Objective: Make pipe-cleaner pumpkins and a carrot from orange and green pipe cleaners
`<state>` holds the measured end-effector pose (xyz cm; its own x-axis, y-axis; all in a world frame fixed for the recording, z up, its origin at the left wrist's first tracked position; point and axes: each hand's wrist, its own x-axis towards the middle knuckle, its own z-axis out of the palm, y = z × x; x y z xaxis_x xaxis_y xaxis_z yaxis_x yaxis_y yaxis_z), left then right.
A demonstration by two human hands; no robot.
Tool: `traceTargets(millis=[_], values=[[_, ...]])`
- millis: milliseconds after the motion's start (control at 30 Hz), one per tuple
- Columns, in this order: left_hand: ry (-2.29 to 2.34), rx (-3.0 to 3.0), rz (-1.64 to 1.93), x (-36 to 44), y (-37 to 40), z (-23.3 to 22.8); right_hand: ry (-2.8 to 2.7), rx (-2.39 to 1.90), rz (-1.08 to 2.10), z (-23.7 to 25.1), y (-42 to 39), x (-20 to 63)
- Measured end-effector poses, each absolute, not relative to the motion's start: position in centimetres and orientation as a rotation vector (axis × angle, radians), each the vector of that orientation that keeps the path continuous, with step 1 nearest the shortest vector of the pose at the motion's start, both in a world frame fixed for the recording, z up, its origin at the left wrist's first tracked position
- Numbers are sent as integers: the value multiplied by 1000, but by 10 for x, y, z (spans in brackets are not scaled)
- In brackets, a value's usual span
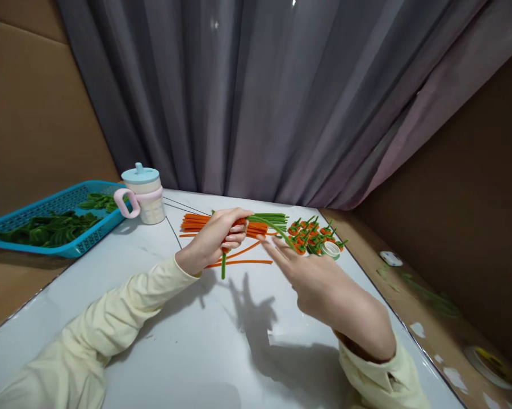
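Observation:
My left hand [217, 236] is closed around a small orange-and-green pipe cleaner piece, mostly hidden by the fingers. From its top a long green pipe cleaner [269, 223] arcs to the right, and a short green end [223, 267] hangs below the fist. Close to that arc, my right hand [319, 284] has its fingers stretched out, with nothing visibly gripped. Behind the left hand lie a bundle of orange pipe cleaners [193, 222] and a bundle of green ones [278, 218]. A few loose orange pipe cleaners [256, 262] lie nearer me.
Several small orange pieces with green stems [309, 228] stand at the right, beside a white ring [331, 248]. A lidded cup [151, 207] with a pink handle stands at left by a blue basket [75, 248] holding green pieces. A tape roll [488, 363] lies far right.

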<state>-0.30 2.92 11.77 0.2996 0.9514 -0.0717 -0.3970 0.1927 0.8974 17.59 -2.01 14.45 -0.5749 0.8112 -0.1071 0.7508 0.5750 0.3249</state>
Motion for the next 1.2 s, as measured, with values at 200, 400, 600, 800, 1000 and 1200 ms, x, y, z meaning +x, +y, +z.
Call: traceTargets(millis=[200, 400, 600, 800, 1000, 1200], values=[[769, 978, 657, -4, 27, 119, 2411, 1883, 813, 150, -26, 194], [796, 1029, 566, -4, 27, 121, 2981, 1768, 1245, 165, -17, 215], [732, 1001, 486, -5, 26, 122, 3411, 1225, 910, 165, -1, 202], [658, 915, 452, -4, 25, 124, 3374, 1186, 226, 153, 20, 195], [611, 990, 445, -4, 26, 126, 3413, 1131, 87, 154, 32, 207], [666, 1114, 420, -3, 20, 128, 3475, 888, 56, 154, 35, 212]])
